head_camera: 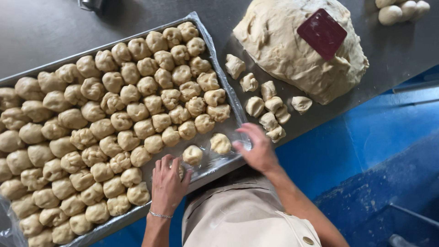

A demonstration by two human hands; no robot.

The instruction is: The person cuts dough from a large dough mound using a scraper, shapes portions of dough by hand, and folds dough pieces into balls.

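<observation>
**Head view: filling the last corner of the dough tray**

Head view, from the left: the tray is packed with rows of dough balls, lined with clear film. The left hand lies flat at the near edge, fingers spread over a partly hidden ball. Just beside it sit two loose balls. The right hand rests at the tray's corner, fingers curled together, holding nothing visible. Cut pieces wait on the counter below the big dough mass with its red scraper. Rolling with light, even pressure should keep the balls uniform and rows tight.
</observation>
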